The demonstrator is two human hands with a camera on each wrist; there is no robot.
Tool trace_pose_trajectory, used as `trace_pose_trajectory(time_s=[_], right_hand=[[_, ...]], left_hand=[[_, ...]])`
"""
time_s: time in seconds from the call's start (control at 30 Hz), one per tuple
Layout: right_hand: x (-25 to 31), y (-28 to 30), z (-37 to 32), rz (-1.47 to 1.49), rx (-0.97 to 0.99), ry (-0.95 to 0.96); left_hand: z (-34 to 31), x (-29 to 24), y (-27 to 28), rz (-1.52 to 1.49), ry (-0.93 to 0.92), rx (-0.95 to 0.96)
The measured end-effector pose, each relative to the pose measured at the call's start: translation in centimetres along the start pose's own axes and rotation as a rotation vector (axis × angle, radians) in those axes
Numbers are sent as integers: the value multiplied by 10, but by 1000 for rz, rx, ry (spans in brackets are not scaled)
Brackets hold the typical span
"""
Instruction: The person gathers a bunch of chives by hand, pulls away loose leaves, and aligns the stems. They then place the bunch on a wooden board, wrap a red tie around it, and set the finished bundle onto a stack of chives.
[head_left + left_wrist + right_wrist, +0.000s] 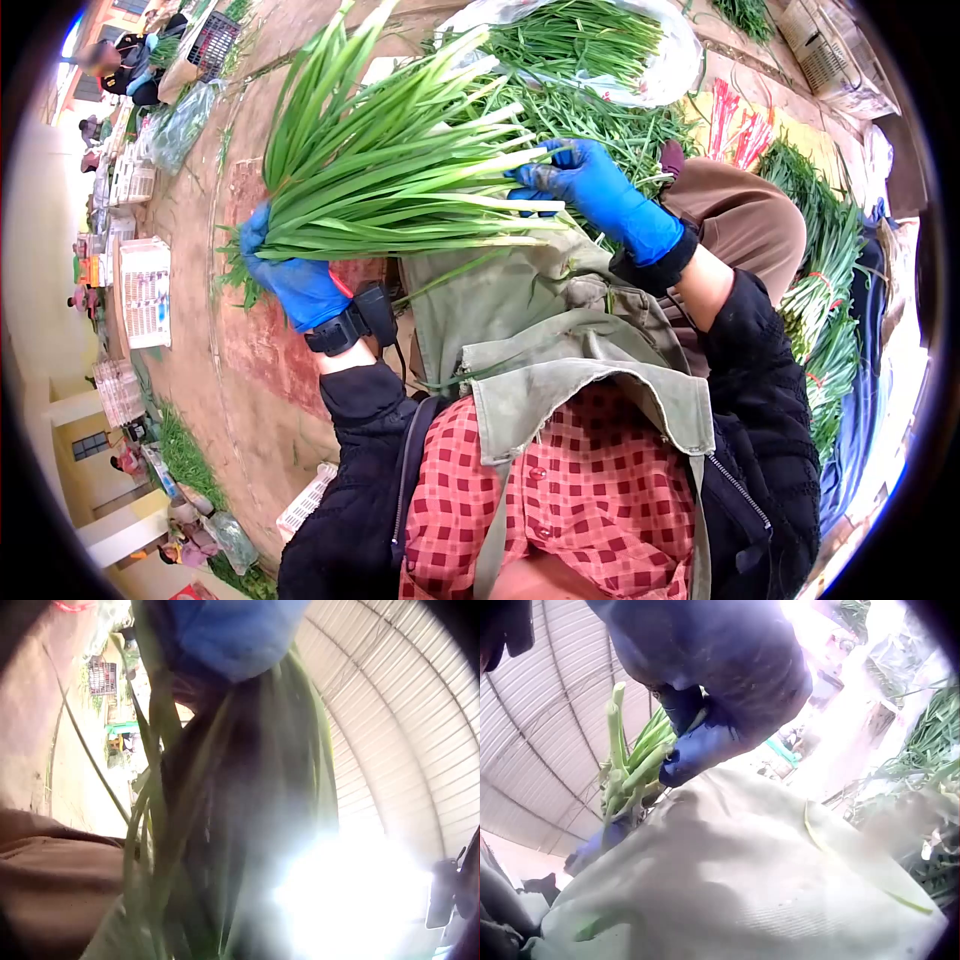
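A thick bunch of garlic chives [390, 170], long flat green leaves with pale stalk ends, is held over the lap in the head view. My blue-gloved left hand [295, 285] grips it at the leaf side, fingers partly hidden behind the leaves. At the pale ends, my blue-gloved right hand [600, 195] pinches a stalk between thumb and fingers. The right wrist view shows the thick stalk ends [637, 769] beside the curled right fingers [705, 746]. In the left wrist view the leaves [225, 810] hang blurred below the left glove [240, 637].
Loose chives [620, 130] lie in a heap beyond the right hand, by a plastic-lined pile [590, 45]. Red ties [735, 120] lie on a yellow sheet. Tied bundles [825, 300] line the right side. A white crate [145, 290] stands at left; another person [135, 60] sits far off.
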State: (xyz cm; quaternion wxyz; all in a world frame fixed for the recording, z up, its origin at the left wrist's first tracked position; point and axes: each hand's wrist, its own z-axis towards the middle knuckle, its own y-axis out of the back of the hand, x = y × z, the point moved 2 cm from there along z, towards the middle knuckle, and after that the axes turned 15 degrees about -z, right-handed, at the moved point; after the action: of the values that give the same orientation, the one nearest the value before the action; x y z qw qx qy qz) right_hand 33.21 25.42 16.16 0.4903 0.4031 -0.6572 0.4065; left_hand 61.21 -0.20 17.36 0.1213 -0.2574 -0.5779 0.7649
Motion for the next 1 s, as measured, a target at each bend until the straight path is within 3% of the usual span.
trace_pose_trajectory(time_s=[0.03,0.1,0.17,0.2,0.23,0.3,0.33,0.37,0.43,0.47,0.53,0.63,0.7,0.77,0.8,0.87,0.9,0.93,0.97,1.0], right_hand=[[2,10,-3,-33,-49,-49],[3,53,-6,12,-170,-79],[-18,87,-2,-181,-190,-125],[-21,90,-2,-591,-106,-152],[-18,94,-3,-1212,-32,-89],[7,79,0,-1185,3,110],[-1,75,14,-804,-32,206],[21,57,17,-657,-18,352],[38,31,31,-652,51,341],[36,20,39,-515,104,319],[17,6,60,-265,215,302],[4,2,61,2,177,309],[11,1,48,18,24,173],[7,27,45,-150,-136,38],[-9,53,51,-42,-89,68],[-10,82,41,-237,-143,-54],[-22,91,42,-518,-142,-114],[-28,108,35,-1142,-51,-217],[-19,106,27,-1440,-15,-212],[-8,101,16,-1740,24,-200]], left_hand=[[-1,-2,9,112,-78,-70],[-13,20,-28,453,-273,-181],[-13,10,-29,279,-144,-217],[-10,0,-19,275,-110,-240],[-6,-6,-6,265,-70,-261],[-7,3,-11,598,-144,-157],[-10,9,-20,527,-125,-145],[-14,16,-31,463,-110,-134],[-19,27,-34,680,-295,-87],[-23,42,-49,796,-356,-84],[-18,35,-43,823,-309,-26],[-11,12,-16,688,-250,-54],[-14,16,-25,594,-235,-137],[-17,14,-25,593,-229,-192],[-15,7,-18,626,-231,-196],[-20,19,-31,703,-283,-296],[-17,13,-23,578,-234,-262],[-14,2,-9,453,-185,-227],[-13,-4,-1,326,-136,-192],[-14,-2,-3,408,-172,-149]])
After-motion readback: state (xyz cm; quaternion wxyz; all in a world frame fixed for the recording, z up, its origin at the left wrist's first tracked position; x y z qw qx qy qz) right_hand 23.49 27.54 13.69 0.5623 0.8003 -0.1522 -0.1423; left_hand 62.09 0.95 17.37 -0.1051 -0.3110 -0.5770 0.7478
